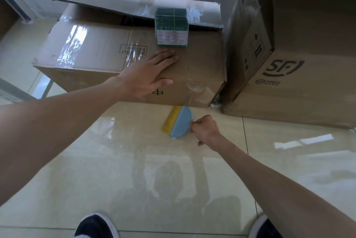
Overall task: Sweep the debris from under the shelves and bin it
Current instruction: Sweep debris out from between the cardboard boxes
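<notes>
The left hand (152,72) lies flat on the top of a large taped cardboard box (100,50), fingers straight and spread a little, the thumb hanging over the front edge onto the box's front face; it holds nothing and only rests on the cardboard. The fingertips reach just short of a green bundle of packets (172,29) tied with thin bands, which stands on the box top near a raised rear flap. The right hand (205,130) is low over the tiled floor (134,170), its fingers curled tightly round the short handle of a small brush (178,122). The brush has a pale blue body and yellow bristles, and its bristle edge points left and toward the foot of the box, close to the floor just in front of the box's lower right corner. Whether the bristles touch the tiles cannot be told. To the right stands a second cardboard box (300,87) printed with an SF logo, nearly touching the first. In the narrow gap between the two boxes, at floor level, a few pale scraps of debris (215,102) show, just beyond the brush. The glossy floor mirrors the person's outline, and the toes of two dark shoes (96,226) sit at the bottom edge.
</notes>
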Demonstrator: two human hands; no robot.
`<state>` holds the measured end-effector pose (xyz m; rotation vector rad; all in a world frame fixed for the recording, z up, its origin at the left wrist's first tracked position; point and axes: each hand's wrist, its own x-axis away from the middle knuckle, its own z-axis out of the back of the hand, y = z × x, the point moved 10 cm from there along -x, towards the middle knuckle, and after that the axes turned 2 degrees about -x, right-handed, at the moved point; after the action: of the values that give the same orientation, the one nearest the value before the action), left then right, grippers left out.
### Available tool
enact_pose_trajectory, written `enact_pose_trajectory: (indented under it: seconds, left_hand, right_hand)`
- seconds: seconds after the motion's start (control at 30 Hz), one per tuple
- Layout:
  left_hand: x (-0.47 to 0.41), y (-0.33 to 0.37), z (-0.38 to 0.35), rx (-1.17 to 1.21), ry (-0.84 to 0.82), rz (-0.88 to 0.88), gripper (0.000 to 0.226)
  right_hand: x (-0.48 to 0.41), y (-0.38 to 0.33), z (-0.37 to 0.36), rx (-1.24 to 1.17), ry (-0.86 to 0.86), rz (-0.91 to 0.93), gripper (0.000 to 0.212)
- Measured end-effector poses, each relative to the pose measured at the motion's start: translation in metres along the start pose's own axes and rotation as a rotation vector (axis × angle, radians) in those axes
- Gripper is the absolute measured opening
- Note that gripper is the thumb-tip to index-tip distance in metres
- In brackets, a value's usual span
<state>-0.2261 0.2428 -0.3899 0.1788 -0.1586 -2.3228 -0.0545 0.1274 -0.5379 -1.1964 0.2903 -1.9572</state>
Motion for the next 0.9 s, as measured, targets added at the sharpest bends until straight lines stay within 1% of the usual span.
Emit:
enact_pose_trajectory:
  seconds: [0.07, 0.17, 0.27, 0.37, 0.47, 0.53, 0.6, 0.7, 0.77, 0.9]
  left_hand:
    - [0.001, -0.001, -0.001, -0.002, 0.000, 0.003, 0.071]
    - [0.002, -0.002, -0.001, -0.013, 0.013, 0.009, 0.070]
    - [0.002, -0.002, 0.001, -0.014, 0.031, 0.007, 0.069]
    - [0.001, -0.002, 0.002, -0.022, 0.041, -0.005, 0.069]
    - [0.001, -0.004, -0.001, -0.033, 0.026, -0.006, 0.070]
    - [0.001, -0.004, -0.002, -0.037, 0.015, -0.011, 0.070]
    - [0.001, -0.006, -0.002, -0.031, 0.003, -0.007, 0.071]
    - [0.003, -0.008, -0.001, -0.037, 0.010, 0.008, 0.070]
    - [0.003, -0.006, 0.001, -0.047, 0.025, 0.011, 0.070]
    - [0.001, -0.002, 0.004, -0.056, 0.006, 0.043, 0.076]
  right_hand:
    - [0.002, 0.003, 0.011, 0.022, 0.001, -0.007, 0.033]
    - [0.009, -0.009, 0.023, -0.097, 0.017, 0.034, 0.028]
    - [0.017, -0.030, 0.006, -0.187, -0.096, 0.110, 0.028]
    - [0.019, -0.037, -0.025, -0.117, -0.198, 0.142, 0.028]
    - [0.013, -0.025, -0.043, -0.061, -0.223, 0.118, 0.024]
    - [0.006, -0.006, -0.038, -0.049, -0.171, 0.045, 0.027]
    - [0.001, 0.014, -0.020, -0.062, -0.083, -0.037, 0.032]
    - [-0.002, 0.032, 0.009, -0.099, 0.013, -0.089, 0.030]
    - [-0.001, 0.041, 0.027, -0.116, 0.051, -0.107, 0.027]
    - [0.005, 0.063, 0.053, -0.105, 0.079, -0.149, 0.028]
